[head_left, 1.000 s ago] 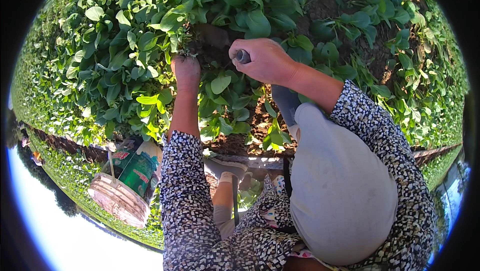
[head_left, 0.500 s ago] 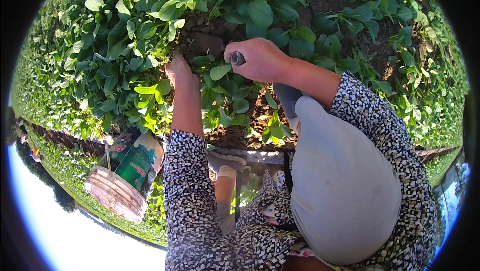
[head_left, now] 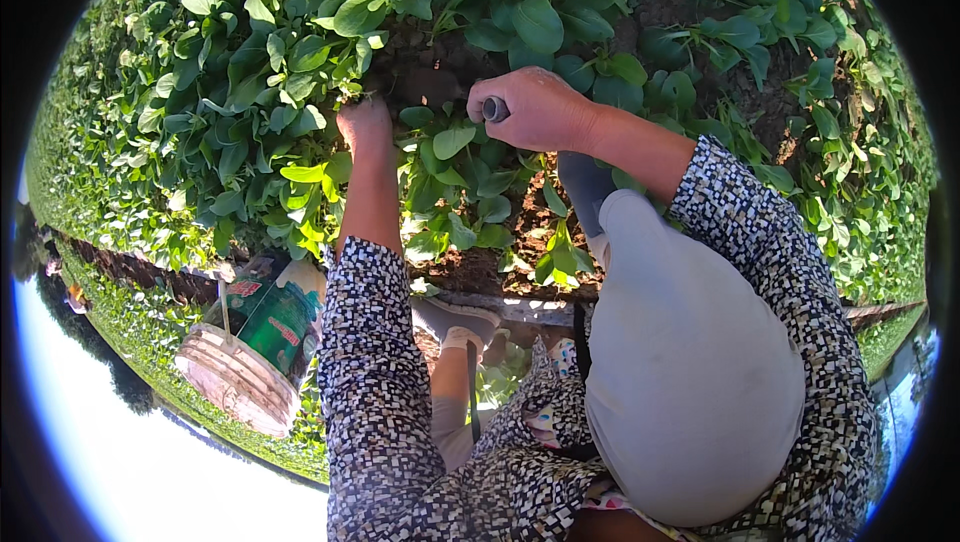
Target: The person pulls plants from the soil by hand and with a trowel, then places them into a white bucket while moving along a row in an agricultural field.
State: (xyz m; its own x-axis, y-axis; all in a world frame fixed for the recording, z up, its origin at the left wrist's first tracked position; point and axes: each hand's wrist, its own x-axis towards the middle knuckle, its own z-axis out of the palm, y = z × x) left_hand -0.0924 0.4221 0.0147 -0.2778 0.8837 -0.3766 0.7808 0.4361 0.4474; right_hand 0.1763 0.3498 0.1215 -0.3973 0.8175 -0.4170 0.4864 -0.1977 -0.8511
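Observation:
My right hand [head_left: 540, 110] is closed round the short handle [head_left: 494, 109] of a hand tool, its round grey end pointing up. A flat, dark blade [head_left: 432, 87] lies over the shaded soil just left of that hand. My left hand [head_left: 366, 126] is low at the edge of the leafy green plants [head_left: 245, 72], its fingers curled down and mostly hidden. Small leaves show right at its fingertips; what it grips, if anything, I cannot make out. Between my wrists grow broad-leaved greens [head_left: 455, 142].
A green and white bucket [head_left: 275, 312] lies tipped on its side at the lower left. Bare soil [head_left: 740, 82] shows among sparser plants at the right. A pale edging strip [head_left: 540, 309] runs before my shoe [head_left: 455, 320]. A light grey cap [head_left: 690, 372] fills the lower right.
My right hand with the tool has moved slightly right, away from the left hand. The left hand has turned and shifted a little among the leaves. The view has shifted slightly.

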